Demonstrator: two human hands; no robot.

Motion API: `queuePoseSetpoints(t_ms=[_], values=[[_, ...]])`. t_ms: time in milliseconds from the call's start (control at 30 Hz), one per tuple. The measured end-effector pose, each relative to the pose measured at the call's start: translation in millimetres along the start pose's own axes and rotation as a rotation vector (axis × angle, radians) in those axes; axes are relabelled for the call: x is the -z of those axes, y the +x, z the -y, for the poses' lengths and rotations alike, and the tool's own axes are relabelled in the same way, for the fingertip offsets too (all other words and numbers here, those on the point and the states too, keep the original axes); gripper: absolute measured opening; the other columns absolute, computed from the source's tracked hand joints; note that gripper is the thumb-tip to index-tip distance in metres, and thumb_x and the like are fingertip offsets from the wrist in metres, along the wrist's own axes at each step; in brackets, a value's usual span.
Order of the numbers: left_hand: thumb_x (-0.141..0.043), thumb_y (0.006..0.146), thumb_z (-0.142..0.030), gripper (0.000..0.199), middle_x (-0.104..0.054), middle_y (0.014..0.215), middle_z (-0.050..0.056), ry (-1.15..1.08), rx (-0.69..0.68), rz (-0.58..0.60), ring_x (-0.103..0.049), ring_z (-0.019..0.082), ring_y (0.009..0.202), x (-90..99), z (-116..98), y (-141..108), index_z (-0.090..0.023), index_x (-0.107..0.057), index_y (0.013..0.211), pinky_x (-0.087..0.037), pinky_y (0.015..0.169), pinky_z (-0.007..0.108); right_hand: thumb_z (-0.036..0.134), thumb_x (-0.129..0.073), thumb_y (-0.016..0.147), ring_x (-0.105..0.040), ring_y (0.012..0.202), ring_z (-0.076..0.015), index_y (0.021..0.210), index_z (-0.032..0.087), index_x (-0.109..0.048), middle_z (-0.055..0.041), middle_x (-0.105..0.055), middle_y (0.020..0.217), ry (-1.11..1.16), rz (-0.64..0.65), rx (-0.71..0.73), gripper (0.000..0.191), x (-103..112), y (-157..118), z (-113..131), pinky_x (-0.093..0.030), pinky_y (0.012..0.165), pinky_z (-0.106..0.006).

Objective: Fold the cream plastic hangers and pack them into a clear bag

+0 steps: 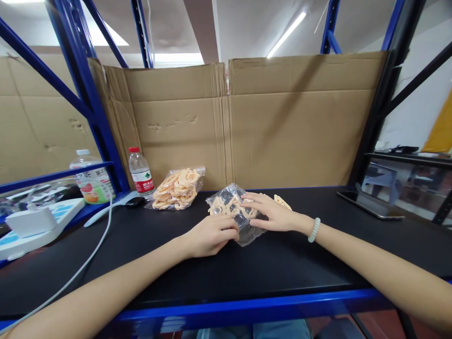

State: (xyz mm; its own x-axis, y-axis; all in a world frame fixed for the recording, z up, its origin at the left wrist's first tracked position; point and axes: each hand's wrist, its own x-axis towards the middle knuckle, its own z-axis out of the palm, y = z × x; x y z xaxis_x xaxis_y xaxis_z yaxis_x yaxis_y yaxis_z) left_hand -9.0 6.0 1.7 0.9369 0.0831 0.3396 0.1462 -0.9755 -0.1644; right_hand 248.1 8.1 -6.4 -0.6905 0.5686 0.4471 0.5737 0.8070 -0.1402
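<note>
A clear plastic bag (243,238) lies on the black tabletop in front of me, with several pale tan, ring-like pieces (218,205) showing in it. My left hand (212,235) is closed at the bag's near left edge, its fingertips curled onto the plastic. Over the right part of the bag, my right hand (270,212) lies with fingers stretched out and touching it. Beyond that hand, a tan piece with small holes (282,202) pokes out; the rest of it is hidden. A pale bead bracelet (314,230) is on my right wrist.
A fuller bag of tan pieces (178,187) stands back left, beside a red-capped water bottle (141,172). Further left are a larger bottle (92,179), a power strip (60,219) and a white cable (102,242). A phone (370,205) lies right. Cardboard (300,127) walls the back.
</note>
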Motion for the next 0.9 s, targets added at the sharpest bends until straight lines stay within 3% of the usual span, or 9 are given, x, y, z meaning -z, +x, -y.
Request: queuePoseSetpoints(t_ms=[200, 333, 400, 467, 533, 567, 633, 767, 900], values=[[-0.039, 0.076, -0.002, 0.027, -0.061, 0.093, 0.006, -0.054, 0.037, -0.029, -0.054, 0.017, 0.084, 2.4, -1.9, -0.5, -0.019, -0.058, 0.085, -0.043, 0.076, 0.030, 0.029, -0.064, 0.080, -0.030, 0.133, -0.0303, 0.137, 0.020, -0.044, -0.0139, -0.034, 0.146, -0.182, 0.016, -0.111, 0.061, 8.8, -4.5, 10.8, -0.030, 0.106, -0.047], [-0.045, 0.073, -0.013, 0.024, -0.061, 0.096, 0.007, -0.316, 0.113, -0.141, -0.055, 0.022, 0.091, 7.8, -2.9, -0.7, -0.020, -0.061, 0.089, -0.044, 0.084, 0.036, 0.046, -0.065, 0.078, -0.035, 0.131, -0.0313, 0.137, 0.021, -0.043, -0.0133, -0.034, 0.145, -0.010, 0.031, -0.202, 0.067, 15.1, -8.6, 8.5, -0.033, 0.105, -0.047], [-0.045, 0.078, -0.021, 0.023, -0.062, 0.098, 0.008, -0.395, 0.270, -0.291, -0.056, 0.023, 0.095, 7.7, 3.2, -0.8, -0.019, -0.061, 0.095, -0.044, 0.087, 0.038, 0.051, -0.058, 0.082, -0.042, 0.126, -0.0291, 0.135, 0.021, -0.045, -0.0124, -0.043, 0.139, 0.100, -0.039, -0.255, 0.062, 15.0, -7.9, 1.9, -0.035, 0.104, -0.045], [-0.045, 0.083, -0.030, 0.025, -0.063, 0.096, 0.008, -0.366, 0.561, -0.499, -0.058, 0.022, 0.091, 4.2, 16.1, -2.6, -0.018, -0.058, 0.101, -0.046, 0.082, 0.036, 0.050, -0.053, 0.086, -0.052, 0.116, -0.0278, 0.130, 0.018, -0.050, -0.0132, -0.054, 0.129, 0.168, -0.127, -0.375, 0.055, 11.6, -4.9, -7.9, -0.040, 0.099, -0.043], [-0.045, 0.084, -0.038, 0.032, -0.063, 0.092, 0.007, -0.307, 0.879, -0.628, -0.059, 0.021, 0.085, -2.0, 34.2, -7.1, -0.017, -0.054, 0.106, -0.047, 0.075, 0.035, 0.048, -0.050, 0.087, -0.059, 0.102, -0.0270, 0.121, 0.014, -0.056, -0.0142, -0.062, 0.115, 0.224, -0.163, -0.532, 0.049, 5.8, -0.3, -19.1, -0.046, 0.090, -0.040], [-0.046, 0.083, -0.042, 0.035, -0.064, 0.090, 0.008, -0.284, 0.977, -0.601, -0.060, 0.022, 0.083, -5.4, 43.8, -10.4, -0.015, -0.055, 0.104, -0.048, 0.074, 0.036, 0.048, -0.049, 0.087, -0.062, 0.096, -0.0264, 0.117, 0.012, -0.059, -0.0139, -0.066, 0.107, 0.250, -0.159, -0.596, 0.048, 2.6, 2.1, -24.4, -0.048, 0.085, -0.038], [-0.055, 0.075, -0.047, 0.039, -0.066, 0.091, 0.011, -0.241, 1.069, -0.436, -0.060, 0.026, 0.085, -11.5, 60.5, -17.5, -0.014, -0.060, 0.095, -0.047, 0.076, 0.039, 0.048, -0.053, 0.085, -0.064, 0.085, -0.0252, 0.112, 0.011, -0.062, -0.0115, -0.069, 0.093, 0.275, -0.137, -0.667, 0.046, -3.0, 5.6, -32.8, -0.050, 0.076, -0.035], [-0.054, 0.074, -0.049, 0.033, -0.069, 0.083, 0.011, -0.184, 0.995, -0.269, -0.060, 0.029, 0.087, -15.8, 73.2, -25.0, -0.019, -0.066, 0.070, -0.043, 0.084, 0.041, 0.036, -0.064, 0.075, -0.064, 0.074, -0.0216, 0.104, 0.013, -0.066, -0.0073, -0.069, 0.081, 0.284, -0.113, -0.660, 0.036, -6.0, 4.3, -38.6, -0.048, 0.066, -0.029], [-0.059, 0.070, -0.043, 0.025, -0.066, 0.077, 0.008, -0.235, 0.969, -0.272, -0.059, 0.025, 0.079, -8.7, 65.5, -20.6, -0.019, -0.065, 0.066, -0.044, 0.075, 0.036, 0.039, -0.067, 0.070, -0.061, 0.065, -0.0186, 0.097, 0.014, -0.068, -0.0040, -0.066, 0.071, 0.389, -0.054, -0.611, 0.037, 3.2, -3.6, -38.3, -0.045, 0.059, -0.027]])
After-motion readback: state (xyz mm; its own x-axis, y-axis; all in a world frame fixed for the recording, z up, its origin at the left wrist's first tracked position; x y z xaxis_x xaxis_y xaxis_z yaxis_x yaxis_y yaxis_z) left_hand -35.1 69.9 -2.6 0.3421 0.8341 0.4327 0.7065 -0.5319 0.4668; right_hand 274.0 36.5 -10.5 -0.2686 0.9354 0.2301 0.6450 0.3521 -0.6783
